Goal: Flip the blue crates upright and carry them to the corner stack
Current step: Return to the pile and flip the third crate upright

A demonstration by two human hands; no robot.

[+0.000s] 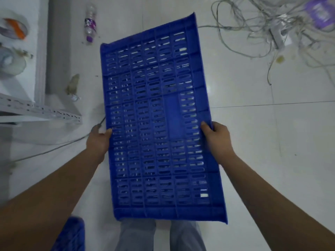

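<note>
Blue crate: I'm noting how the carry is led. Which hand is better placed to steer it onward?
Probably neither alone. The left hand and right hand grip opposite long edges of the blue crate at matching height; the right hand's thumb visibly hooks over its rim.

A: What can't you make out?
B: Left hand (98, 140) fingers go behind the crate (157, 120) edge, only thumb shows. Same w/ right hand (216, 137).
A: Under the crate?
B: Floor (253, 133) beneath is mostly covered, just slivers thru the slots. Legs (159, 236) cut off by bottom edge.
A: Other stuff?
B: Second blue thing (72, 234) at bottom edge, blurred & cropped. Purple item (320, 12) in top right corner too blurry to ID. Cables (262, 28) run out of frame. Bottle (90, 22) label unreadable.
</note>
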